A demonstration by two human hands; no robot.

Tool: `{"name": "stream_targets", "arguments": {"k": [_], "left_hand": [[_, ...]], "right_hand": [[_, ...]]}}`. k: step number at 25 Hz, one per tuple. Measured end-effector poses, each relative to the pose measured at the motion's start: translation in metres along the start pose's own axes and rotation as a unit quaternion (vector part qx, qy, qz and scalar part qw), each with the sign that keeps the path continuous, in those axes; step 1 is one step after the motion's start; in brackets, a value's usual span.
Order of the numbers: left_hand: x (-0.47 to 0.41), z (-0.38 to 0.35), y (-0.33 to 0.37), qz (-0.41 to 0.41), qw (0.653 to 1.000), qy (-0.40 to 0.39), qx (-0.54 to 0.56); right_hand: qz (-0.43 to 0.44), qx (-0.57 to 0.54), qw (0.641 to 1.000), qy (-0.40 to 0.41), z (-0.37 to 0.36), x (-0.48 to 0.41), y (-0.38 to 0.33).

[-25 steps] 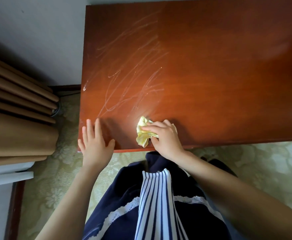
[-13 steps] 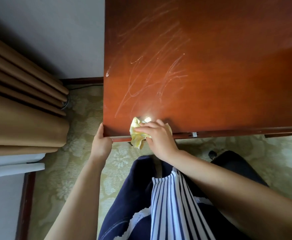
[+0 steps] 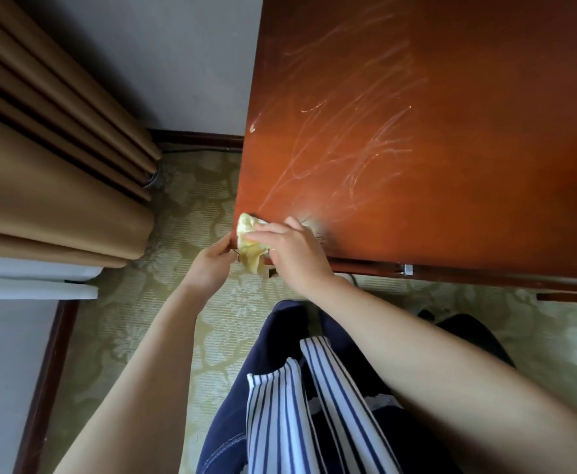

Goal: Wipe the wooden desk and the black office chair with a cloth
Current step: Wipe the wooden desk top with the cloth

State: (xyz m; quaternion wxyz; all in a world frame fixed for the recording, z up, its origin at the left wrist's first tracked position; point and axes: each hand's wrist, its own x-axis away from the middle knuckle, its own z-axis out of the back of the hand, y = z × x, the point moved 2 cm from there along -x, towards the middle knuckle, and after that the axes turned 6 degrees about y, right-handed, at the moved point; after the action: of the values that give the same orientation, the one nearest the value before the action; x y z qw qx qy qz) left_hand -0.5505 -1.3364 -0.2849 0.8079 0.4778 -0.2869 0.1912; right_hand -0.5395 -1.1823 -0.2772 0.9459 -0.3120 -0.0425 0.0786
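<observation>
At the far left a brown curtain point(image 3: 51, 172) is seen hanging over patterned carpet point(image 3: 184, 200). Beside it, the left hand point(image 3: 211, 265), laid flat on the worktop point(image 3: 451, 148) a second ago, has been dropped to the near-left corner, where its thumb is set against the edge. Its fingers are hidden, so a grip cannot be judged. The yellow cloth point(image 3: 251, 242) has been slid leftward along the front edge to that corner and is draped over it. It is pressed down by the right hand point(image 3: 295, 254), fingers nearly straight across it. Pale streaks are left on the top further right, so the desk is judged only part-wiped; the chair cannot be made out.
</observation>
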Motion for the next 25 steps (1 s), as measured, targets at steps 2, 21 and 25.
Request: {"name": "stream_targets", "arguments": {"k": [2, 21, 25], "left_hand": [[-0.002, 0.000, 0.003, -0.005, 0.998, 0.062, -0.025], [-0.021, -0.005, -0.016, 0.079, 0.975, 0.101, 0.180], [-0.018, -0.012, -0.016, 0.093, 0.955, 0.115, 0.256]], "right_hand": [[-0.027, 0.009, 0.999, 0.046, 0.012, 0.020, 0.018], [-0.319, 0.109, 0.918, 0.207, 0.053, 0.021, 0.070], [-0.196, 0.141, 0.965, 0.099, 0.026, -0.005, 0.029]]}}
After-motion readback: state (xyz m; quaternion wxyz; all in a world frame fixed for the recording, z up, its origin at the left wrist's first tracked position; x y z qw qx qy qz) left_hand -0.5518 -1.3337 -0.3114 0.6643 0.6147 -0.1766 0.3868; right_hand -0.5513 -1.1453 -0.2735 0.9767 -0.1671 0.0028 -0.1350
